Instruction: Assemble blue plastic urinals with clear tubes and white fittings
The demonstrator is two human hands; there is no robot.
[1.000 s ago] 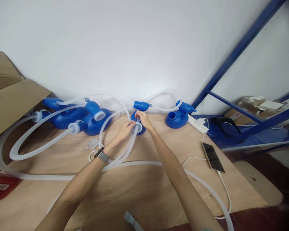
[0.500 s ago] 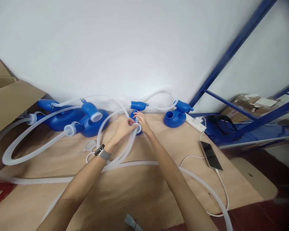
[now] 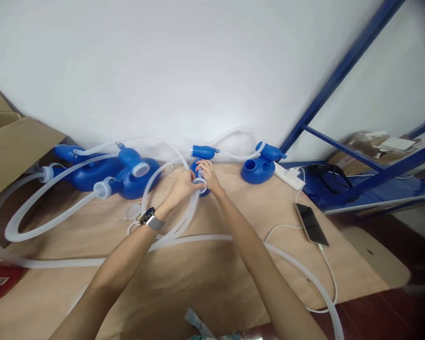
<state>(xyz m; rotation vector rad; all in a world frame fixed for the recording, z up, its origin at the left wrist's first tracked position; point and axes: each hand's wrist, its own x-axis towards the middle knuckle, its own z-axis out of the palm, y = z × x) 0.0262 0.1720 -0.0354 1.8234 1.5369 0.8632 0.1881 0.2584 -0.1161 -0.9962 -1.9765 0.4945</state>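
Note:
At the middle of the table, both my hands close on a small blue plastic bottle (image 3: 205, 193) with a white ring-shaped cap (image 3: 199, 187) on its mouth. My left hand (image 3: 184, 185), watch on the wrist, pinches the cap from the left with its thumb near the rim. From the right, my right hand (image 3: 208, 174) wraps its fingers round the bottle's neck and the cap strap; the fingertips are partly hidden. Translucent white tubing (image 3: 189, 212) runs from beside the cap toward me. Behind my hands lies a blue funnel-like piece (image 3: 203, 152) with a thin tube.
Blue bottles (image 3: 136, 182) with tubes crowd the left, beside a cardboard box (image 3: 21, 146). Another blue bottle (image 3: 258, 174), its mouth uncovered, stands right. Beyond are a power strip (image 3: 288, 177), a phone (image 3: 311, 224) on a cable and a blue metal frame (image 3: 340, 75). Tubing crosses the table (image 3: 198, 278).
The view has shifted slightly. My hands stay on the bottle and cap, with only a small change in finger position.

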